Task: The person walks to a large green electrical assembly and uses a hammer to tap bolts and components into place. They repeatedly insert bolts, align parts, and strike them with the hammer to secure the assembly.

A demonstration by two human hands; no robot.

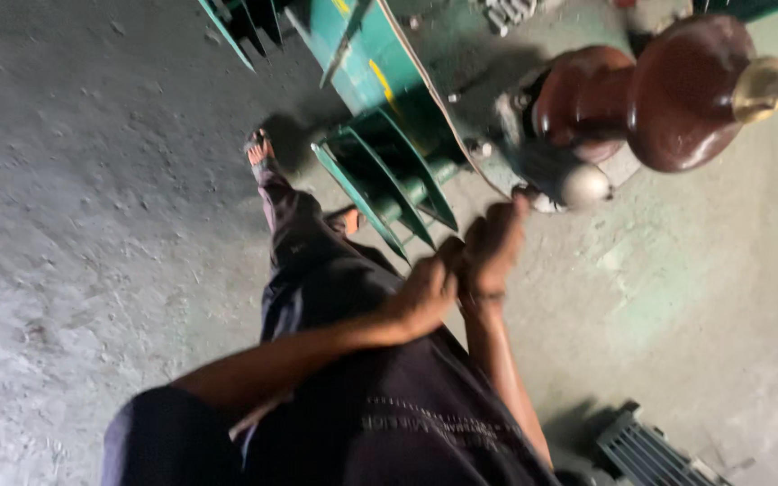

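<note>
A green transformer tank (366, 63) with cooling fins (389, 180) stands on the concrete floor, and its flat lid (677, 270) fills the right side. A brown porcelain bushing (668, 90) with a brass threaded tip (776, 85) rises from the lid. My right hand (493, 247) reaches to the lid's edge, fingertips beside a grey rounded fitting (584, 186). The blur hides whether it grips anything. My left hand (425, 292) is curled shut, pressed against my right hand, with nothing visible in it.
My leg in dark trousers and a sandalled foot (260, 148) stand close to the fins. A grey ribbed metal part (646, 454) lies on the floor at the lower right. Rough concrete floor (92, 180) stretches to the left.
</note>
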